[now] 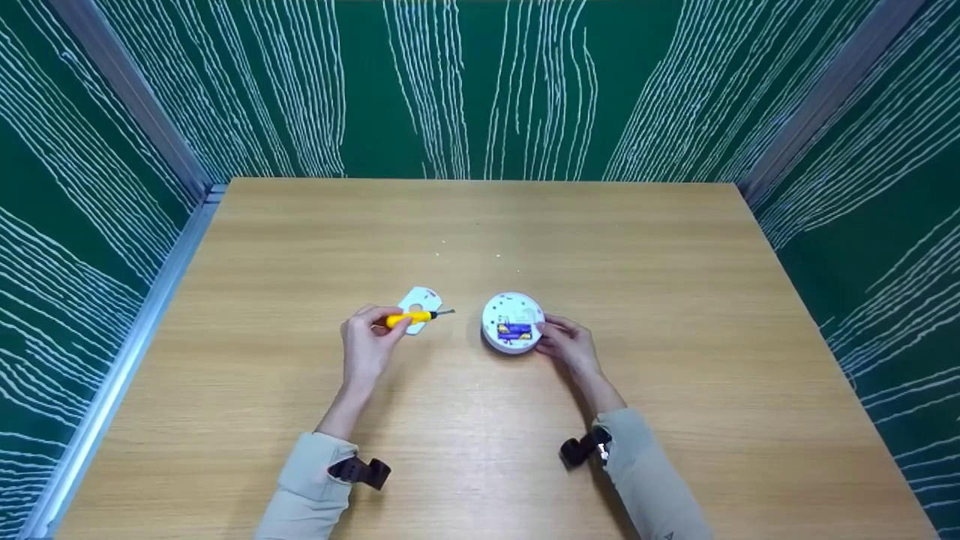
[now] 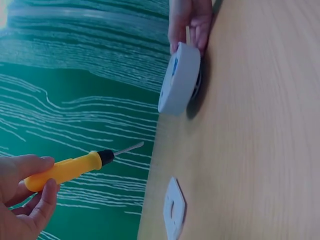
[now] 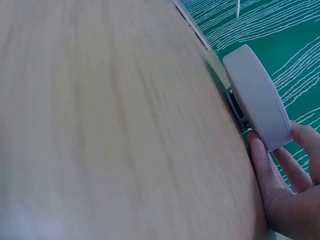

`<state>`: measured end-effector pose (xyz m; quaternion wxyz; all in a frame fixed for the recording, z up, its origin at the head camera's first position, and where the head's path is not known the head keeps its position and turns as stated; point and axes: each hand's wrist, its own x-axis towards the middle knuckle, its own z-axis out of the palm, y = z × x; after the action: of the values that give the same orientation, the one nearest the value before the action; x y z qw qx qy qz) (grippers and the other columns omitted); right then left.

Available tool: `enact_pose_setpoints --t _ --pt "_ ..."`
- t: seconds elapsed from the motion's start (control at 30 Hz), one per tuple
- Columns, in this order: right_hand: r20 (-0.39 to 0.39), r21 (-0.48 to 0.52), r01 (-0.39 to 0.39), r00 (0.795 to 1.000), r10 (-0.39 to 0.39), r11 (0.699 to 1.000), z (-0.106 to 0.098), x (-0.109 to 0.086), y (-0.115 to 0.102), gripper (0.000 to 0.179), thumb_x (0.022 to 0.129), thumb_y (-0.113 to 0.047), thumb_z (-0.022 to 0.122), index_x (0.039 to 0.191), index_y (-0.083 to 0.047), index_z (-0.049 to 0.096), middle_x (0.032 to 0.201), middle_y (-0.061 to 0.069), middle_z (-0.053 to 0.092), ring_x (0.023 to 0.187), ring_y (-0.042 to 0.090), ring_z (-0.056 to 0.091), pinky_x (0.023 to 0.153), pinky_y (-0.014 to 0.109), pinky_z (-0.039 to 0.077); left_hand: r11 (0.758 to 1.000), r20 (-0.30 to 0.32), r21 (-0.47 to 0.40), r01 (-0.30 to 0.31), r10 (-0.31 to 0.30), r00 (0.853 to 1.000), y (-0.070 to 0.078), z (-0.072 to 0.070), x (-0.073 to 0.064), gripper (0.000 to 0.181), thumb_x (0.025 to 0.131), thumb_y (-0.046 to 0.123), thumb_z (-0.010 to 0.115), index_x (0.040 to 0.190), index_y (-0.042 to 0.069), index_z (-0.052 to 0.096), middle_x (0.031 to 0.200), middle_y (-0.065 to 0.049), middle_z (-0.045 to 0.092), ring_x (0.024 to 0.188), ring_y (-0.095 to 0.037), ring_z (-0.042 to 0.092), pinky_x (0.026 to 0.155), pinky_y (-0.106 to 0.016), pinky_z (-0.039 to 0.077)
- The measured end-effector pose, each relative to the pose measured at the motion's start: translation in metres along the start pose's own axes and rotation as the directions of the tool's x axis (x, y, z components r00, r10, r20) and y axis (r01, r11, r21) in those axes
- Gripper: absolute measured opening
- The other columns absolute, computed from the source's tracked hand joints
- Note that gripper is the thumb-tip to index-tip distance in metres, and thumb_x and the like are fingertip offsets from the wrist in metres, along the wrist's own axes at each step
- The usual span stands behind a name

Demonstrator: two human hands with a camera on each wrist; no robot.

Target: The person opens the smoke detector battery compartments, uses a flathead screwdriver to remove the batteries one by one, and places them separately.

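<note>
Yellow screwdriver (image 1: 409, 319) sits between thumb and fingers of the left hand (image 1: 366, 349), pinched closed on the handle, above the worktop (image 1: 480, 420). Blade points right, toward the round white device (image 1: 513, 309); long axis roughly crosswise. Right hand (image 1: 568, 345): fingers part-spread, gripping device's right rim, batteries (image 1: 514, 331) facing up. White plate (image 1: 424, 297) lies under the screwdriver's line.

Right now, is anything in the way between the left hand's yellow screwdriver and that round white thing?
Nothing visible. Between the tip of the yellow screwdriver in the left hand and the round white device, only tabletop shows. The flat white plate lies outside that gap.
</note>
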<state>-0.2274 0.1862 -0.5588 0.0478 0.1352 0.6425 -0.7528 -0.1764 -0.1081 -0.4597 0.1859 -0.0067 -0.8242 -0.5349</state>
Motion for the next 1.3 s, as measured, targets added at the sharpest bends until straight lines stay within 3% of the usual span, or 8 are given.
enact_pose_setpoints --t 0.5,0.7,0.97,1.3 --pt "-0.007 0.0 0.008 1.0 -0.008 1.0 0.0 -0.001 0.0 0.037 0.082 -0.004 0.061 0.115 0.009 0.052 0.084 0.009 0.064 0.065 0.016 0.062 0.065 0.03 0.053 1.0 0.153 -0.013 -0.027 0.029 0.988 0.023 0.017 0.003 0.019 0.07 0.005 0.073 0.086 -0.004 0.068 0.081 -0.012 0.062 0.067 -0.019 0.056 0.059 -0.022 0.051" --pt "-0.007 -0.002 0.0 1.0 0.0 1.0 0.0 -0.001 0.0 0.038 0.081 -0.005 0.062 0.115 0.008 0.052 0.085 0.009 0.064 0.066 0.016 0.062 0.066 0.03 0.053 0.998 0.202 0.001 -0.064 0.062 0.977 0.03 0.026 0.007 0.017 0.07 0.003 0.073 0.085 -0.004 0.068 0.08 -0.011 0.062 0.067 -0.018 0.056 0.059 -0.02 0.05" --pt "0.002 0.003 -0.005 1.0 0.005 1.0 -0.001 -0.001 0.0 0.038 0.081 -0.005 0.063 0.115 0.009 0.052 0.085 0.009 0.064 0.066 0.016 0.062 0.066 0.03 0.053 0.996 0.277 0.049 -0.074 0.058 0.959 0.035 0.038 0.012 0.015 0.072 0.005 0.072 0.084 -0.003 0.069 0.077 -0.008 0.06 0.067 -0.016 0.053 0.058 -0.019 0.048" --pt "0.004 0.019 0.009 1.0 -0.009 1.0 0.0 0.001 0.002 0.037 0.081 -0.004 0.062 0.115 0.009 0.052 0.081 0.009 0.064 0.065 0.016 0.062 0.065 0.031 0.053 0.993 0.338 0.063 -0.097 0.07 0.939 0.04 0.048 0.018 0.013 0.074 0.002 0.069 0.085 -0.005 0.067 0.08 -0.013 0.064 0.067 -0.017 0.056 0.058 -0.02 0.049"
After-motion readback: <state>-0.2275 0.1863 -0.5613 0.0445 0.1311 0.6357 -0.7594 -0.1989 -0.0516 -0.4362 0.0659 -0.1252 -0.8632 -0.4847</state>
